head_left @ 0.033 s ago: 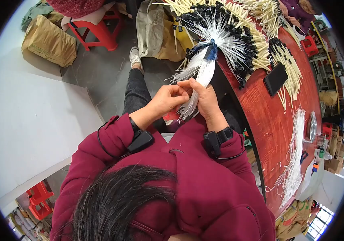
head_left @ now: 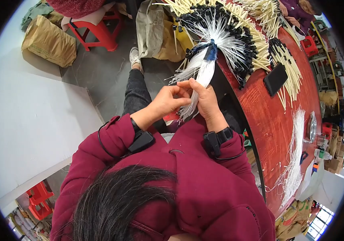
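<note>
A bundle of thin white strands hangs over the table's near edge, its loose ends fanned out. A dark blue tie binds it near the middle. My right hand is closed around the lower part of the bundle, thumb on top. Just left of it, my left hand is closed in a pinch beside the strands, fingertips close to the right hand's fingers. Whatever lies in that pinch is too small to make out. Beyond the tie, many cream sticks with black ends lie spread on the table.
The red-brown table curves along my right. On it are a black phone, a long bunch of white strands and a metal dish. A red stool and a brown sack stand at the far left. Another person's hand is at the far right.
My left hand's thumb and fingertips have shifted very slightly toward the right. The right hand and the bundle stay in place.
</note>
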Demonstrator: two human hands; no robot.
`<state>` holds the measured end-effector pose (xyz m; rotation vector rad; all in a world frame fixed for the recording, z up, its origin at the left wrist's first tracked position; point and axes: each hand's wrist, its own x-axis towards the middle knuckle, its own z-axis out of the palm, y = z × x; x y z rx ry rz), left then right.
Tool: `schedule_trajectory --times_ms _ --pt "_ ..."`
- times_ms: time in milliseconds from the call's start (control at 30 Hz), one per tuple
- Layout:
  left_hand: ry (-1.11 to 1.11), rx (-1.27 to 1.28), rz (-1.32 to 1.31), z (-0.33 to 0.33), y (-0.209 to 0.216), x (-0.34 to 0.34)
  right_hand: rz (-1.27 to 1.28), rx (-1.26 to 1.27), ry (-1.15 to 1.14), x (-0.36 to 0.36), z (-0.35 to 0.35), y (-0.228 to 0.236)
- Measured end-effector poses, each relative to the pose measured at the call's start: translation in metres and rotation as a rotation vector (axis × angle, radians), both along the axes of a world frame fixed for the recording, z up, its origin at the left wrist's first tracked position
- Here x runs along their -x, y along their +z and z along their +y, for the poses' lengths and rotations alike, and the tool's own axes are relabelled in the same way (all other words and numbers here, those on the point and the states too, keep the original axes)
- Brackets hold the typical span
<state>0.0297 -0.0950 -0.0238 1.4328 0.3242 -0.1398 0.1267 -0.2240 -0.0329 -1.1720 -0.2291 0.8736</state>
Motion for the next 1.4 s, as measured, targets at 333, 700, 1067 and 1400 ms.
schedule_trajectory --times_ms 333,700,1067,1400 --pt "-0.008 0.254 0.173 0.018 -0.004 0.004 -0.087 0.05 -0.041 0.002 0.002 0.007" --pt "-0.144 0.295 0.166 0.028 0.018 0.016 -0.256 0.187 -0.069 -0.001 0.0 -0.008" --pt "0.16 0.484 -0.146 0.001 0.014 -0.018 -0.189 0.153 -0.18 0.003 0.005 -0.012" --pt "0.25 -0.795 -0.7 0.019 -0.008 -0.016 -0.207 0.173 -0.121 0.001 0.005 -0.011"
